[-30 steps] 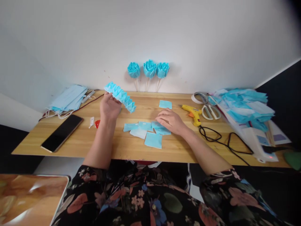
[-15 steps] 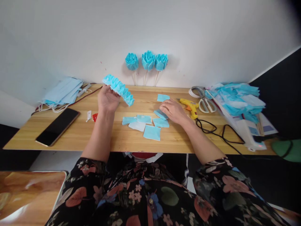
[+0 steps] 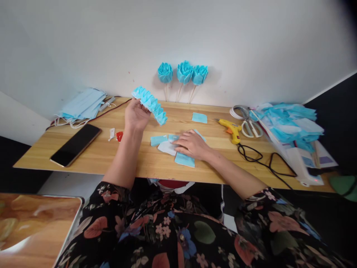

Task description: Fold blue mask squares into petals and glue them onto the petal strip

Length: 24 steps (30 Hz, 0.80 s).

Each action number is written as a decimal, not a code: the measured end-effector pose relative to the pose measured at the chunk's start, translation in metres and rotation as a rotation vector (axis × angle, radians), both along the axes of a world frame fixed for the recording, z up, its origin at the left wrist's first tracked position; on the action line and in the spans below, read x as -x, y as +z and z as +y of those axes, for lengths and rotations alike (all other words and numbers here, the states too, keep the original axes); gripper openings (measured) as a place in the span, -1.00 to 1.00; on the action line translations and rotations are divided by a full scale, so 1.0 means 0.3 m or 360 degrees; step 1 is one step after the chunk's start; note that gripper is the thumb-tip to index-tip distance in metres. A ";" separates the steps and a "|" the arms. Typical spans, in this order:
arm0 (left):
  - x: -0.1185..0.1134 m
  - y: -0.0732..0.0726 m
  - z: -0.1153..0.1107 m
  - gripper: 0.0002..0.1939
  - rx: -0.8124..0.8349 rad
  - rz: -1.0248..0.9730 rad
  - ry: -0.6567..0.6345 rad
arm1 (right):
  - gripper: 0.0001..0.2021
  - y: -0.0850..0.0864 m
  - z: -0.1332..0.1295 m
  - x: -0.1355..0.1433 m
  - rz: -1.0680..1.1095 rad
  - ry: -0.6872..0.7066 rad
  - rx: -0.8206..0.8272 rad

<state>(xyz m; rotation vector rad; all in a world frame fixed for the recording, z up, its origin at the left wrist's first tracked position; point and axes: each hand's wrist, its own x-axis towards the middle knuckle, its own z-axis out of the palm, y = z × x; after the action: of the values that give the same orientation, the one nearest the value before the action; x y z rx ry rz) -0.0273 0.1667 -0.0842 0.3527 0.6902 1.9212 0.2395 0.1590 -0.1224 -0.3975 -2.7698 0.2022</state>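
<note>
My left hand [image 3: 137, 114] holds up a pleated strip of light-blue fabric [image 3: 150, 103], its zigzag folds facing up and sloping down to the right. Several cut blue fabric pieces [image 3: 185, 160] lie on the desk. Over them rests my right hand [image 3: 192, 145], palm down with fingers stretched out, covering part of the pile. A white piece [image 3: 166, 147] shows beside its fingertips. One separate blue piece [image 3: 199, 118] lies farther back.
Three blue fabric flowers [image 3: 184, 72] on sticks lean against the wall. A yellow glue gun [image 3: 231, 128], scissors [image 3: 251, 128] and a heap of blue scraps [image 3: 290, 121] are at right. Face masks [image 3: 83, 105], a phone [image 3: 76, 144] and a red scrap [image 3: 119, 136] are at left.
My right hand has moved left and nearer to me, from the right edge of the fabric pieces onto them. My left hand keeps hold of the pleated strip. The view has shifted slightly.
</note>
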 end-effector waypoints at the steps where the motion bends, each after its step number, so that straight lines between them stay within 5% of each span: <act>1: -0.002 0.001 -0.001 -0.88 0.0016 0.0003 0.0011 | -0.52 -0.005 0.002 0.001 -0.0010 -0.0022 0.0002; 9: -0.003 -0.004 -0.007 -0.80 0.0002 0.0006 -0.0061 | -0.64 0.046 -0.036 -0.001 0.0124 0.0398 0.0071; 14: -0.015 -0.003 -0.012 -0.82 -0.0052 0.0013 -0.0093 | -0.67 0.093 0.032 -0.083 0.0554 0.0032 0.0070; 19: -0.078 0.024 -0.033 -0.77 -0.0144 0.0271 -0.0254 | -0.72 0.080 0.075 -0.125 0.0624 -0.0269 0.0040; 24: -0.148 0.039 -0.066 -0.68 -0.0200 0.0475 -0.0523 | -0.67 0.078 0.072 -0.111 0.0789 -0.0411 0.0388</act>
<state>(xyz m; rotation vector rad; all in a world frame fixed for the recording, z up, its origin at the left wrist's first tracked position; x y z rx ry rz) 0.0170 0.1468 -0.0724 0.7940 0.6581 1.6161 0.2727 0.1806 -0.0990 -0.6601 -2.1901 0.5018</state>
